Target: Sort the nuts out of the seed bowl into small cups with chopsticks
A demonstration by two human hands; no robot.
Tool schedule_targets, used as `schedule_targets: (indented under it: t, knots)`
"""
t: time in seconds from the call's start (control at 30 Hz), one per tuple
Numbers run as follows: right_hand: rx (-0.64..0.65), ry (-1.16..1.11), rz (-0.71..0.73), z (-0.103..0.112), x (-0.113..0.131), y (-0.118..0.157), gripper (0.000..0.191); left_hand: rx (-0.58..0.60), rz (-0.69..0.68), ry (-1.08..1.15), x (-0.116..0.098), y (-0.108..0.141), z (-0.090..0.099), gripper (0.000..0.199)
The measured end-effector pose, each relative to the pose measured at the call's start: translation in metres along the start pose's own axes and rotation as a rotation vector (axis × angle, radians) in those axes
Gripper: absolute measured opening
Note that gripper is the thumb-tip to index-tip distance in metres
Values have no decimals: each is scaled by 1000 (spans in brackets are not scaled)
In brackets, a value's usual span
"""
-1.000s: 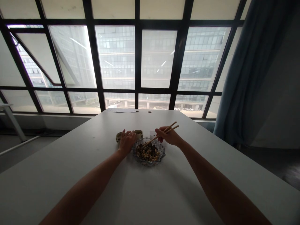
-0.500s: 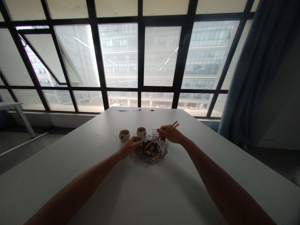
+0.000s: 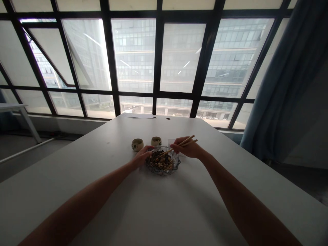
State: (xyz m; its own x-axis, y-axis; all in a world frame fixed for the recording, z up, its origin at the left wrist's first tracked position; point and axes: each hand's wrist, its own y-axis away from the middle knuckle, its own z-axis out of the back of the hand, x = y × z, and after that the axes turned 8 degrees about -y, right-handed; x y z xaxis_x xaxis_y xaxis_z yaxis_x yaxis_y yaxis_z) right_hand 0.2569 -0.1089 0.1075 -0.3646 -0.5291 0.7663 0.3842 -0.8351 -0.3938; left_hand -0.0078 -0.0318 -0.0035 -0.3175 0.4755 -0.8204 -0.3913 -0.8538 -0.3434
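Observation:
A clear faceted glass bowl [image 3: 176, 165] stands on the white table, holding a mix of nuts and dark small pieces [image 3: 164, 163]. My left hand [image 3: 142, 156] grips the bowl's left rim, thumb and fingers around the edge. In my right hand [image 3: 188, 147] is a pair of wooden chopsticks [image 3: 166, 152], slanting down to the left with their tips among the pieces. Whether anything is pinched between the tips is too small to tell. Behind the bowl are two small cream cups with dark characters, a left one [image 3: 137, 145] and a right one [image 3: 156, 141].
A clear container [image 3: 171, 141], partly hidden by my right hand, stands behind the bowl. A white sheet [image 3: 142, 116] lies at the table's far edge near two dark round spots. Beyond are large windows, a blue curtain [image 3: 271, 102] on the right and another table [image 3: 12, 107] on the left.
The bowl has shifted slightly left, nearer the cups, with my left hand on its rim. The chopsticks have moved a little left and lie flatter. The whole view has tilted slightly.

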Motion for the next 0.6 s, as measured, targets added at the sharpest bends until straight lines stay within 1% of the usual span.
schedule_targets:
  t: [0.13,0.23,0.33,0.47,0.53,0.6]
  knots:
    - [22,9,1,-5,4,-1,46,1,6,-8,-1,0,0,45]
    - [11,-18,-14,-4,8,-1,48,5,2,-16,-1,0,0,45]
    - [-29,-52,-32,2,9,0,51,6,-2,-23,0,0,-1,45]
    - [-98,-76,-69,13,4,1,56,-2,-5,-42,2,-1,-1,44]
    - [-123,-59,-68,14,2,0,57,-4,-9,-48,3,-1,-1,44]
    - [-118,-38,-54,11,1,0,56,-5,-15,-51,3,-1,-1,43]
